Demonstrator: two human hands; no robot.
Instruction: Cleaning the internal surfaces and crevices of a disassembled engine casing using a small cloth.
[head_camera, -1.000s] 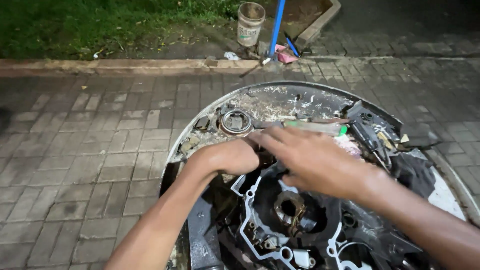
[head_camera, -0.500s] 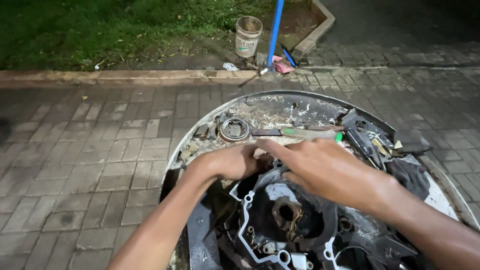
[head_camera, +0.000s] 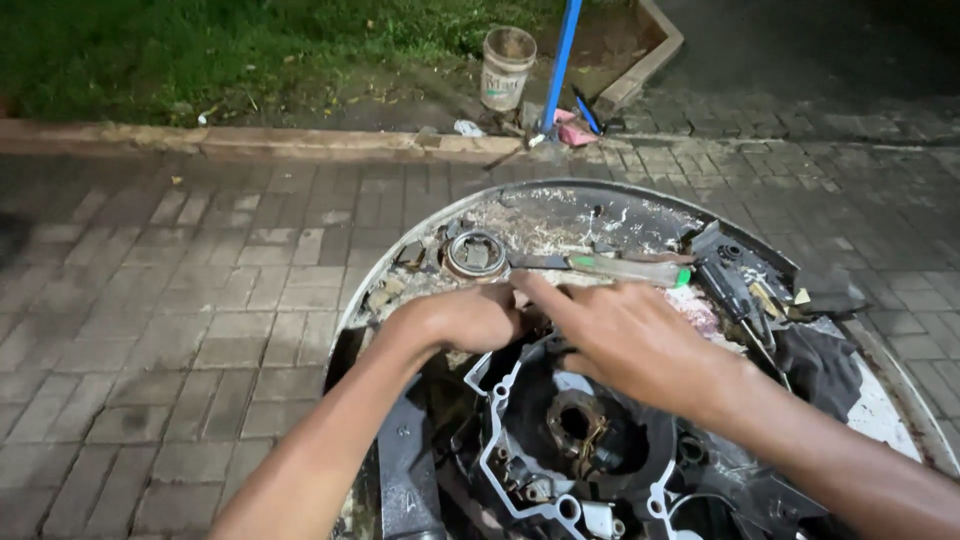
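Both hands work at the upper rim of the engine casing (head_camera: 560, 440) on the round surface (head_camera: 560, 200). Left hand (head_camera: 465, 318) is clenched; right hand (head_camera: 625, 335) fingers extended, apparently grasping nothing. Next: seat fingers on the rim.

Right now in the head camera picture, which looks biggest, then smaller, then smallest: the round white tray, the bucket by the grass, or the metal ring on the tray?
1. Round white tray: by far the largest.
2. Bucket: it looks smaller, though it stands farther away, which shrinks it.
3. Metal ring: a little smaller than the bucket, so their true order is unsure.
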